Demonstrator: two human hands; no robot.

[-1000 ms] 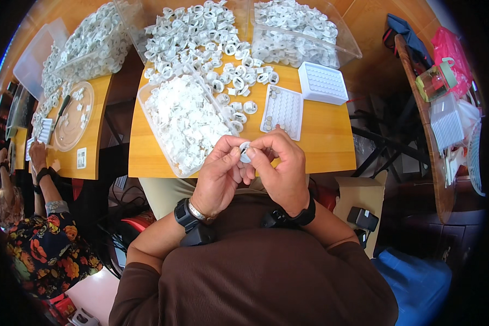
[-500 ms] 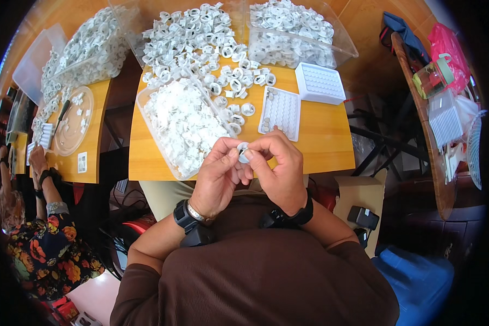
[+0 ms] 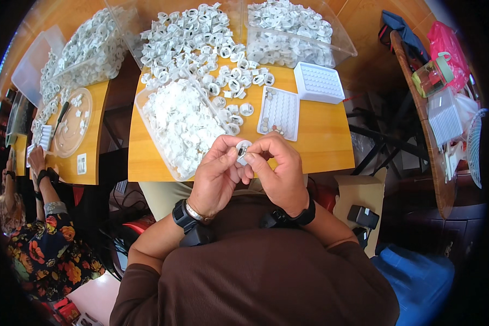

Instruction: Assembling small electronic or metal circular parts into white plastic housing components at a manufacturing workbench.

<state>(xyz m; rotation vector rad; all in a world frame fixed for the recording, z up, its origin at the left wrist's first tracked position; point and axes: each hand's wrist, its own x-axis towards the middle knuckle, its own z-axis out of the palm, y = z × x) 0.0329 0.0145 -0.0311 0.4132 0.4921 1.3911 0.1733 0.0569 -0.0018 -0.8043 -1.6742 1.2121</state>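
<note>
Fingertips of both hands meet on one small white ring-shaped plastic part [image 3: 243,152], which we hold just above the near edge of the wooden table [image 3: 320,146], a little below the middle of the frame. Our left hand [image 3: 217,176] pinches it from the left with thumb and forefinger closed on its rim, and our right hand [image 3: 277,171] closes on it from the right, the fingers curled tight over it; whether a second, smaller piece sits between the right fingers we cannot tell. Both wrists wear dark watches.

Just above the hands lies a flat white grid tray [image 3: 280,113] with a few small pieces in its cells, and to its upper right stands a second white tray [image 3: 319,82], turned the other way up. Left of the hands sits a clear bin [image 3: 182,127] heaped with small white pieces. Loose white rings [image 3: 201,49] spread across the upper middle of the table, and another clear bin [image 3: 293,32] of white parts stands at the upper right.

At the left edge of the frame, another person in a flowered sleeve [image 3: 54,250] sits at a neighbouring table [image 3: 89,136].
</note>
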